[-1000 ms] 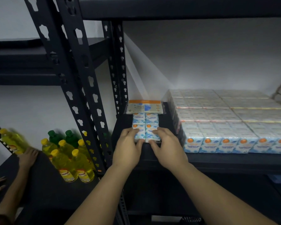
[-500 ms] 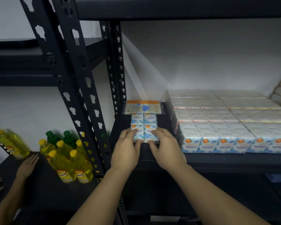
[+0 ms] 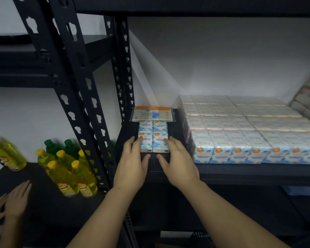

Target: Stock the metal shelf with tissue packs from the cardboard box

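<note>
Both hands have eased back: left hand (image 3: 132,164) and right hand (image 3: 177,163), fingers spread open, flank the tissue packs (image 3: 153,138) at the metal shelf (image 3: 240,170) front-left corner; most shelf space is filled.

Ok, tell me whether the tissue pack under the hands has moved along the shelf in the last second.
No. The tissue pack still butts against the flat orange-topped pack behind it, with the same gap to the stacked packs on its right.
</note>
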Demonstrator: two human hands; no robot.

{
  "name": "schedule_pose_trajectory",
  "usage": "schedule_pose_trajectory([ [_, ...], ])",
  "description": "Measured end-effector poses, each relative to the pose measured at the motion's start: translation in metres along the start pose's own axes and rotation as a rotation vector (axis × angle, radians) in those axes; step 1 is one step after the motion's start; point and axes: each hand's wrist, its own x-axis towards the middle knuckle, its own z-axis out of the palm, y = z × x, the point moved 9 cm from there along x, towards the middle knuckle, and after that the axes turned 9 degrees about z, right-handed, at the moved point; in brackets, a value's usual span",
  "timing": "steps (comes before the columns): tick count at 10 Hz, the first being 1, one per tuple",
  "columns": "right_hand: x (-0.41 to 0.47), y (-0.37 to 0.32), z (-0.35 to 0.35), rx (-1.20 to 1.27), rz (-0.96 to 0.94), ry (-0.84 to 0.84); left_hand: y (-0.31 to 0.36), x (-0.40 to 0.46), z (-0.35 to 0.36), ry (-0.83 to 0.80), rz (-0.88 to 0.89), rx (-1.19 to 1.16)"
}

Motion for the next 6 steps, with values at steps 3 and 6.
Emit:
schedule_pose_trajectory([
  [3,-0.043,0.012,-0.012,-0.014,-0.076,-0.017,0.012,-0.056,-0.004,0.041,0.017,0.035],
  [6,-0.098,0.053,-0.074,0.066,-0.126,-0.070,0.079,-0.082,0.000,-0.067,0.024,0.214],
])
